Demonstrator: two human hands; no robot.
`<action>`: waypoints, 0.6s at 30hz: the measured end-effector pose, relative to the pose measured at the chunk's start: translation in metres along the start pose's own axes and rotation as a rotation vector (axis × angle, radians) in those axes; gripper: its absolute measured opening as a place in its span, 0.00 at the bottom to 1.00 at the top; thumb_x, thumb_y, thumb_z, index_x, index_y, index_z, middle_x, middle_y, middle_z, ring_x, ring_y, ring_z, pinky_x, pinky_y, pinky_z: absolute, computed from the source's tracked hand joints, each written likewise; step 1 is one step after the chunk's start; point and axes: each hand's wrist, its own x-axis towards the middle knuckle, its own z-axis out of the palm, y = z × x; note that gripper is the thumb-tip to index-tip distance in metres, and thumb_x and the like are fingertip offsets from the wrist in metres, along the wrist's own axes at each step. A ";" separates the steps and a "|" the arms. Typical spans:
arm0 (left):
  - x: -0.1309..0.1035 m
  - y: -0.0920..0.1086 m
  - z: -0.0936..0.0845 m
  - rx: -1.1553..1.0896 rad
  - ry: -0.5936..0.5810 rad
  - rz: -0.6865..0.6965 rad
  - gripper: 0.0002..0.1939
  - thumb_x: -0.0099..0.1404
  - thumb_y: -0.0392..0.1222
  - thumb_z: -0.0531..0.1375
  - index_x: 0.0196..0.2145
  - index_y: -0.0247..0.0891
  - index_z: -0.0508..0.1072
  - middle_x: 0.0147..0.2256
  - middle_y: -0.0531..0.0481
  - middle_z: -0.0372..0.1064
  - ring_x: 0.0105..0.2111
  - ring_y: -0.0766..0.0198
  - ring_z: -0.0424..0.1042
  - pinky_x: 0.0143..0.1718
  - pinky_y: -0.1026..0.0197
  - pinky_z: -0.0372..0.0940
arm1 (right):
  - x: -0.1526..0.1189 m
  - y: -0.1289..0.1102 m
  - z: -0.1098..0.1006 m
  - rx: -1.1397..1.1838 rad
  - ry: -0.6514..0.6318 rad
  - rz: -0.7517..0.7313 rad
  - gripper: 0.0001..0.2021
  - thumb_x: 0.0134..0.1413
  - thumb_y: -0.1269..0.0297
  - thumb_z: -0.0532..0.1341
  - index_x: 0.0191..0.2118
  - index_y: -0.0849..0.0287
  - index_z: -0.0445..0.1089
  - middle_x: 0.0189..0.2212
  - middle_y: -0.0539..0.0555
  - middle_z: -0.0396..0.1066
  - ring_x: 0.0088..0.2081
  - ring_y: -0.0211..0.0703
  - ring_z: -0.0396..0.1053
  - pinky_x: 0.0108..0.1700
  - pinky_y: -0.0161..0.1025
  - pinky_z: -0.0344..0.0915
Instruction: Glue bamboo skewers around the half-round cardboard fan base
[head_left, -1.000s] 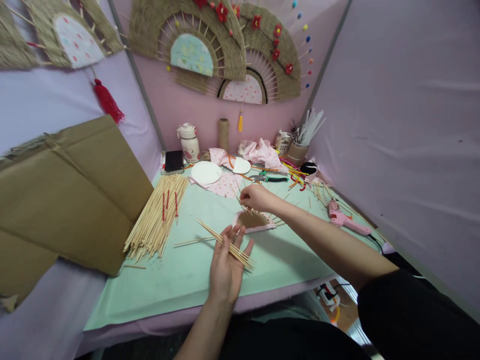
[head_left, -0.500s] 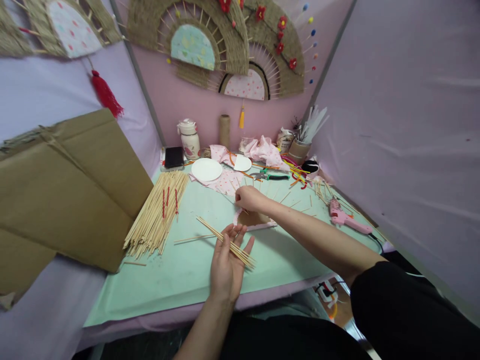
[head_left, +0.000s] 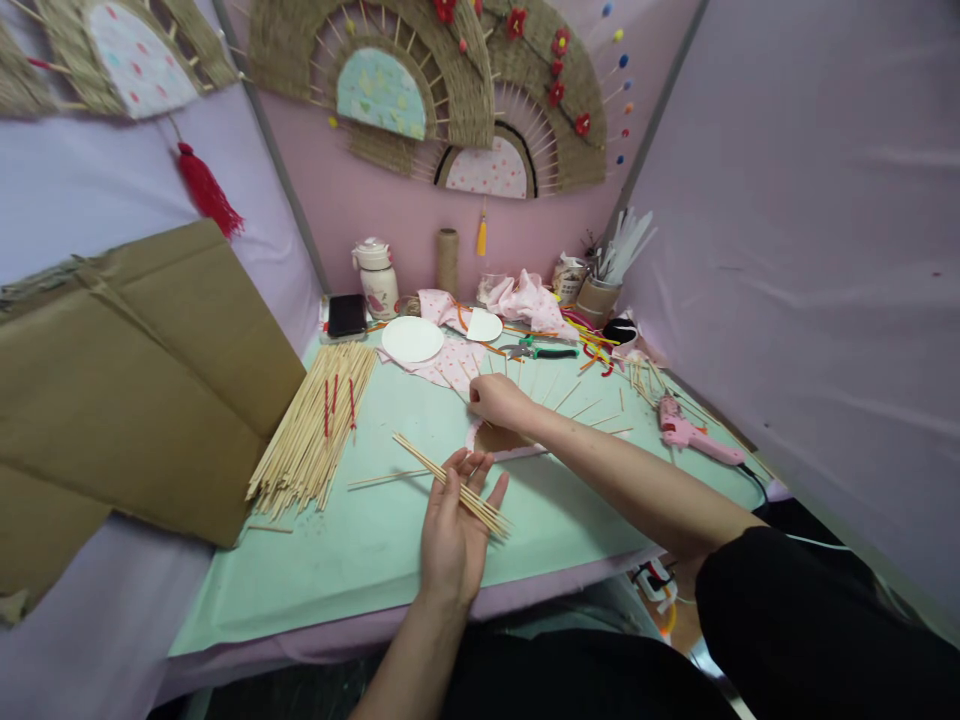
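Observation:
A small bundle of thin wooden sticks [head_left: 427, 462] lies across my left hand [head_left: 457, 530], palm up, with the thumb over it. My right hand [head_left: 499, 398] is closed in a pinch at the upper left edge of a half-round piece [head_left: 504, 440] with a brown middle and a pale pink rim. A stick appears to be at its fingertips. Several sticks fan out from the piece, partly hidden by my right forearm. One or two loose sticks [head_left: 382, 479] lie left of my left hand.
A big stick pile [head_left: 315, 430] lies beside leaning cardboard [head_left: 142, 390]. Behind are a white disc [head_left: 412, 339], green-handled pliers [head_left: 553, 353], pink cloth [head_left: 529, 302], a bottle [head_left: 376, 280] and a cardboard tube [head_left: 447, 262]. A pink glue gun [head_left: 694, 438] is at the right.
The view has shifted very slightly. A stick near my right fingertips now shows more clearly, angled up and left; my left hand still holds the bundle in the same place.

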 end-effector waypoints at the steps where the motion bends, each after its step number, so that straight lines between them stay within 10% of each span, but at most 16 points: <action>1: 0.000 0.000 0.000 0.000 -0.001 0.001 0.11 0.66 0.47 0.64 0.44 0.40 0.77 0.46 0.45 0.74 0.53 0.56 0.72 0.59 0.43 0.64 | -0.002 0.001 -0.001 -0.003 0.007 0.003 0.15 0.65 0.57 0.61 0.52 0.60 0.70 0.50 0.57 0.71 0.47 0.46 0.72 0.49 0.49 0.71; 18: 0.000 -0.001 0.000 0.001 -0.005 0.004 0.11 0.65 0.47 0.65 0.43 0.39 0.76 0.45 0.46 0.74 0.52 0.56 0.72 0.59 0.44 0.64 | -0.016 -0.004 -0.003 -0.065 -0.089 0.047 0.16 0.65 0.57 0.61 0.53 0.60 0.69 0.50 0.57 0.71 0.47 0.46 0.72 0.48 0.49 0.72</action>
